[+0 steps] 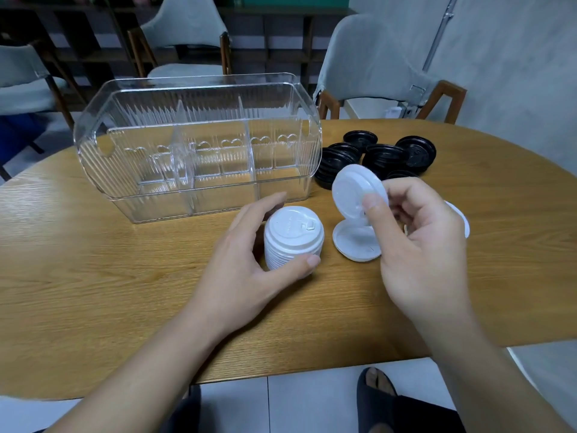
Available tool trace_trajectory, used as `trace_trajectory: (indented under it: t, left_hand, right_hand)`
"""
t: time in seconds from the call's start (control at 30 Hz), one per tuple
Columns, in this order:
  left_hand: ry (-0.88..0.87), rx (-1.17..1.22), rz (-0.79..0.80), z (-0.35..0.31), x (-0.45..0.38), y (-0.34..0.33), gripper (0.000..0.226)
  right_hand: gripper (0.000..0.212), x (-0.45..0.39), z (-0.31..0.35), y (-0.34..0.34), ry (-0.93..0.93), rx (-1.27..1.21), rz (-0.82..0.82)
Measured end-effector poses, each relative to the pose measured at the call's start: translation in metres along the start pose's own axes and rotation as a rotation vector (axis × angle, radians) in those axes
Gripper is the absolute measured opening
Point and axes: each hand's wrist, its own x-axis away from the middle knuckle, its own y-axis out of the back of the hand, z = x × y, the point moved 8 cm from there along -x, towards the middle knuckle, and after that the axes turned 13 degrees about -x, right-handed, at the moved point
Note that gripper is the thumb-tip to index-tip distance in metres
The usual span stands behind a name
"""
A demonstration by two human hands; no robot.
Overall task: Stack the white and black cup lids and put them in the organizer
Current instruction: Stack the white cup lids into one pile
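A stack of white cup lids (293,237) stands on the wooden table (93,276) in front of the clear plastic organizer (199,145). My left hand (249,270) curls round the stack, thumb at its front and fingers behind. My right hand (418,245) pinches a single white lid (349,189), tilted on edge above the table. Another white lid (352,242) lies flat beneath it, and one more white lid (460,217) shows partly behind my right hand. Several black lids (374,157) lie in loose piles to the right of the organizer.
The organizer has dividers making three compartments, all without lids. Grey chairs (374,64) stand behind the table. The table's near edge curves just above my feet (377,385).
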Motion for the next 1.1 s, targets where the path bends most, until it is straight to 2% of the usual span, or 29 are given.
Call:
trace_trajectory:
  t: [0.17,0.27,0.47,0.6,0.73,0.83,1.1]
  left_hand:
    - [-0.121,-0.056,-0.104,-0.015,0.003,0.008,0.104]
    - [-0.197,-0.068,-0.166,-0.022,0.006,0.012,0.105]
    - [-0.281,-0.052,-0.254,-0.034,0.011,0.018,0.087]
    - [-0.268,-0.040,-0.272,-0.034,0.012,0.021,0.083]
    - [-0.231,-0.032,-0.301,-0.029,0.012,0.023,0.081]
    - [-0.216,-0.013,-0.301,-0.026,0.011,0.023,0.077]
    - [-0.252,-0.130,-0.312,-0.029,0.012,0.023,0.077]
  right_hand:
    - [0.021,0.002,-0.004,-0.017,-0.160,-0.358,0.064]
    - [0.021,0.005,-0.002,-0.030,-0.207,-0.424,0.135]
    - [0.023,0.011,-0.007,-0.043,-0.272,-0.483,0.190]
    - [0.024,0.010,-0.001,-0.039,-0.190,-0.368,0.173]
    - [0.054,0.012,0.012,-0.037,0.020,-0.067,0.234]
    - [0.082,0.018,0.013,-0.045,0.041,0.055,0.323]
    - [0.079,0.017,0.010,-0.048,0.031,0.131,0.327]
